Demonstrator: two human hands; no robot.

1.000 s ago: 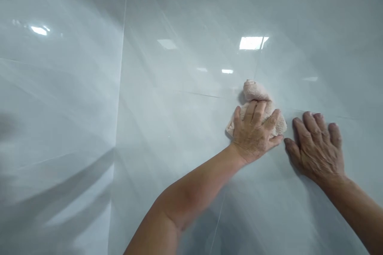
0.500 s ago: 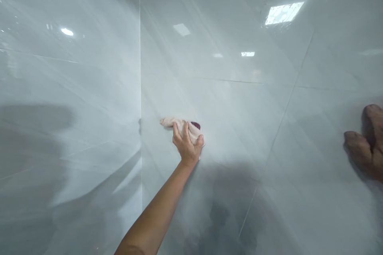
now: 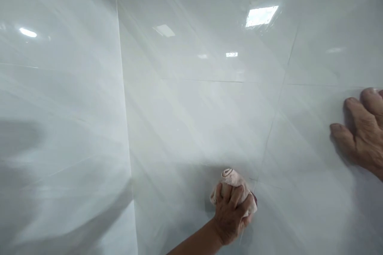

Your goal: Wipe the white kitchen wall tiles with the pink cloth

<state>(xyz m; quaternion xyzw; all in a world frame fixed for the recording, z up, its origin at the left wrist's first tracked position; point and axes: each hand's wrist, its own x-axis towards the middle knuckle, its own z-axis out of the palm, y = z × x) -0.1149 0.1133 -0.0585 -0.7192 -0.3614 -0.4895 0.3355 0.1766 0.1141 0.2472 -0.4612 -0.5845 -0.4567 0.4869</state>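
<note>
My left hand (image 3: 230, 217) grips a bunched, pale pinkish cloth (image 3: 235, 179) and presses it against the tiled wall (image 3: 191, 119). A rolled end of the cloth sticks out above the fingers, and a dark red patch shows at its right side. At the right edge of the view, my right hand (image 3: 363, 131) lies against the same wall with its fingers spread and nothing in them. Part of this hand is cut off by the frame.
A second tiled wall (image 3: 66, 127) meets the first at a vertical corner on the left. Both surfaces are glossy, grey-white and lightly veined, with thin joint lines. Bright lights reflect in the upper part, and shadows fall across the lower part.
My left hand has moved down and to the right with the cloth, away from the corner. More of my right hand is in view, and the view has shifted slightly right.
</note>
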